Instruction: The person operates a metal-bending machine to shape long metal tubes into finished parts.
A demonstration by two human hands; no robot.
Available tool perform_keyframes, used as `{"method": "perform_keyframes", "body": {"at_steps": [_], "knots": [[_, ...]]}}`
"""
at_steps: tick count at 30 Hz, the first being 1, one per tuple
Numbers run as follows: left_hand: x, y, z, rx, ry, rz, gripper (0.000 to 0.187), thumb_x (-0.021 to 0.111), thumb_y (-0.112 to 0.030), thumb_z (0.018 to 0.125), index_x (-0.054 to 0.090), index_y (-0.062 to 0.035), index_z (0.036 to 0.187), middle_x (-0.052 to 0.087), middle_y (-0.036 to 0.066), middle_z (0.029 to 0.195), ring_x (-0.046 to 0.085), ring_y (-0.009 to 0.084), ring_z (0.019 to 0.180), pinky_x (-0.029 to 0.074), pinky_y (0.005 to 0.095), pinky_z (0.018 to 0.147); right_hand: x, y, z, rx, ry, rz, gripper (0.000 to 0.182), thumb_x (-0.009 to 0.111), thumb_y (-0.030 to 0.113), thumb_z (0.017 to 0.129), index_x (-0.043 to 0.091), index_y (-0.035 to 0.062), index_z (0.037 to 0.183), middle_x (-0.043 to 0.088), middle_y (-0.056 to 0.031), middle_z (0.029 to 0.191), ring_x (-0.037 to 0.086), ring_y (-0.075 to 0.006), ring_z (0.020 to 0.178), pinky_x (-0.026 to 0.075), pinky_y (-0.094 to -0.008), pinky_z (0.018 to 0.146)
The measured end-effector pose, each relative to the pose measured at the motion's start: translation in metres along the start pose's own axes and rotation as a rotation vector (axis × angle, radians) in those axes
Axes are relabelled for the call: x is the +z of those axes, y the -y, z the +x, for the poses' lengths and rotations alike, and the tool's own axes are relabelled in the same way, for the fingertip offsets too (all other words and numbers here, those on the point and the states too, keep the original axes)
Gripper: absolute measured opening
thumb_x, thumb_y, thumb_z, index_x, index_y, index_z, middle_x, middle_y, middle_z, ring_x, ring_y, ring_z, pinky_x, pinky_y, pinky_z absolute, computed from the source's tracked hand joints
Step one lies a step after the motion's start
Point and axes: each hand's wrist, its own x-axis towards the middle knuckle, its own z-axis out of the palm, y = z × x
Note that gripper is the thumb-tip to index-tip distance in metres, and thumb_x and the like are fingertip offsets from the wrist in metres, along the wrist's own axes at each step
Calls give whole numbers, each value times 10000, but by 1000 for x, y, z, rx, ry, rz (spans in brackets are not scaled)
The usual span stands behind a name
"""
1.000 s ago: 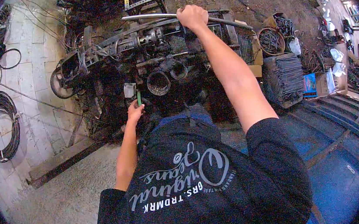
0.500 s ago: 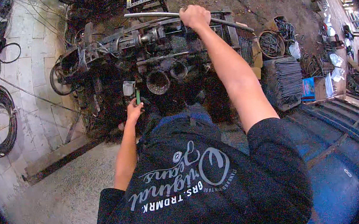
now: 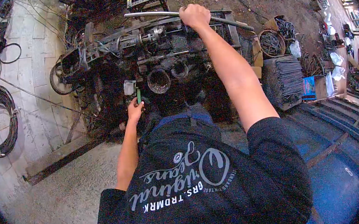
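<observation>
My right hand (image 3: 195, 16) is wrapped round a long, slightly curved metal bar (image 3: 151, 14) that lies across the far side of a dark, greasy machine (image 3: 145, 39). Low on the left, my left hand (image 3: 135, 109) grips a small green handle (image 3: 139, 95) beside a pale square box (image 3: 129, 87). Two round metal cups, the nearer one (image 3: 158, 81) larger, sit on the machine to the right of the handle. What the green handle joins to is too dark to make out.
A black cable coil (image 3: 11, 118) lies at the left. Right of the machine stand a round basket of metal pieces (image 3: 271, 43) and a stack of dark rods (image 3: 289, 76). A yellow-edged ladder-like frame (image 3: 145, 2) is beyond. Blue metal sheeting (image 3: 334, 165) lies at the lower right.
Both hands keep their holds, and the bar stays in nearly the same place. The green handle and my left hand have shifted very slightly.
</observation>
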Motion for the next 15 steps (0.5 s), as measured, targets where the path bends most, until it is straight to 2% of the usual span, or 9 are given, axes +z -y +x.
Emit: {"method": "perform_keyframes", "body": {"at_steps": [4,10,15], "knots": [[-2,-6,-1,-16,4,-10,497,639,-139,831,462,-20,1280,607,69,806,580,133,624,455,273,529,3,-1,2,9,-8,9,494,416,422,816,696,26,905,661,-197,962,637,-351,920,493,-439,825],[-3,7,8,-53,38,-134,498,632,-130,834,457,-22,1287,613,78,821,591,143,639,465,280,530,1,-2,3,50,40,-9,497,397,434,840,690,43,931,653,-180,998,622,-329,962,480,-412,851],[-5,8,11,-40,42,-33,521,635,-128,832,439,-37,1306,616,78,836,592,146,632,485,287,537,2,1,1,43,4,32,491,457,440,813,693,25,930,658,-188,990,627,-346,953,484,-421,843]]}}
